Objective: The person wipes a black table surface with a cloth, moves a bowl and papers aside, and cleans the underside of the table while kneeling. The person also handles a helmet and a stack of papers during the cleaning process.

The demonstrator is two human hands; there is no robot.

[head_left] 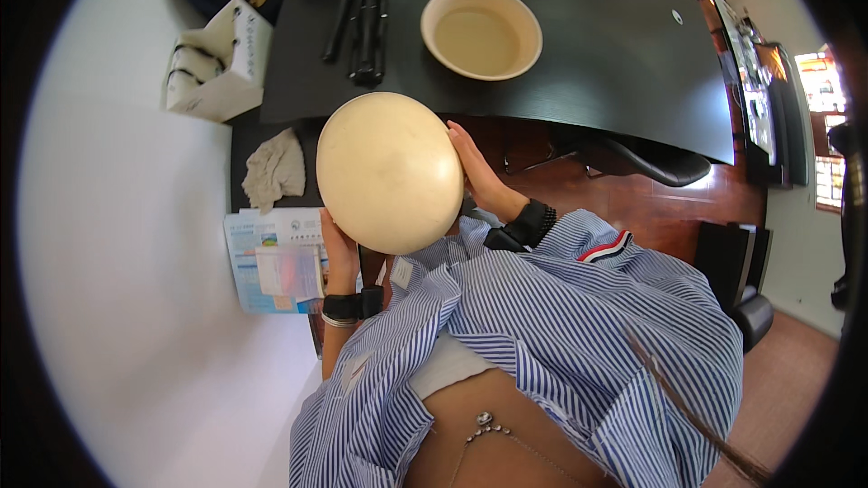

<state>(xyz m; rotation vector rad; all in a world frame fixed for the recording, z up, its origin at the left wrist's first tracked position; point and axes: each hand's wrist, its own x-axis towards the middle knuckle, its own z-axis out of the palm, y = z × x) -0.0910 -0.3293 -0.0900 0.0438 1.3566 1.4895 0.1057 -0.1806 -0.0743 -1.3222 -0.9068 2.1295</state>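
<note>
Gripping a cream round bowl (pixel 390 171) from both sides, the person holds it up with its underside toward the head camera: the left hand (pixel 339 248) clasps its lower left rim, the right hand (pixel 475 167) its right edge. A second cream bowl (pixel 482 31) sits upright on the black table (pixel 615 54), well apart.

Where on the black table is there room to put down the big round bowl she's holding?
The bare stretch of the black table to the right of the cream bowl is widest. The near edge in front of that bowl is free too. The far left is crowded: the folded black tripod and the white carton. Both hands, left hand and right hand, grip the upturned bowl.
</note>
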